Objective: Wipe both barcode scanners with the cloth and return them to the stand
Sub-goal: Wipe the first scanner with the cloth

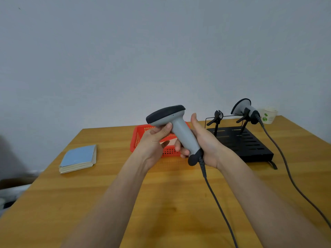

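1. Two bare hands hold one grey barcode scanner (180, 133) above the wooden table (161, 203): the left hand (155, 140) pinches its neck, and the right hand (206, 140) wraps the handle.
2. At two o'clock, the black stand (250, 142) carries the second scanner (243, 109) in its right cradle; the left cradle (216, 118) is free.
3. At ten o'clock lies the folded blue cloth (78, 158).
4. A red basket (141, 135) sits behind the hands.

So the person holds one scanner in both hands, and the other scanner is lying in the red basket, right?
Not quite. The head view shows the other scanner sitting in its cradle on the black stand, not in the red basket. Both hands do hold the first scanner.
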`<action>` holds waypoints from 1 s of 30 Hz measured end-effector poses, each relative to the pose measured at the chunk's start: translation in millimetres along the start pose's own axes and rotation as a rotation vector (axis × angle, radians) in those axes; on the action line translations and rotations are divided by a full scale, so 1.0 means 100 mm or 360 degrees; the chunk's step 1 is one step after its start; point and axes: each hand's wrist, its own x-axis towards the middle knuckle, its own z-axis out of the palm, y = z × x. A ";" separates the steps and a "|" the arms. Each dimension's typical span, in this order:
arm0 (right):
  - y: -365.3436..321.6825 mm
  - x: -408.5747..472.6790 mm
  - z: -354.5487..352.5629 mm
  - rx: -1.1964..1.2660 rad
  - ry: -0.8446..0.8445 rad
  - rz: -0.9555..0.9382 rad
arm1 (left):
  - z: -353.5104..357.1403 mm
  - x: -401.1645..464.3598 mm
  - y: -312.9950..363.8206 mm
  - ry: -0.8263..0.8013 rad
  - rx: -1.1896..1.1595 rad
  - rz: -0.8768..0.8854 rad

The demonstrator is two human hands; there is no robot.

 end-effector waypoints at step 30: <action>-0.12 -0.29 0.06 -0.0615 -0.0099 -0.0134 | -0.64 0.28 0.37 0.0152 -0.0232 -0.0195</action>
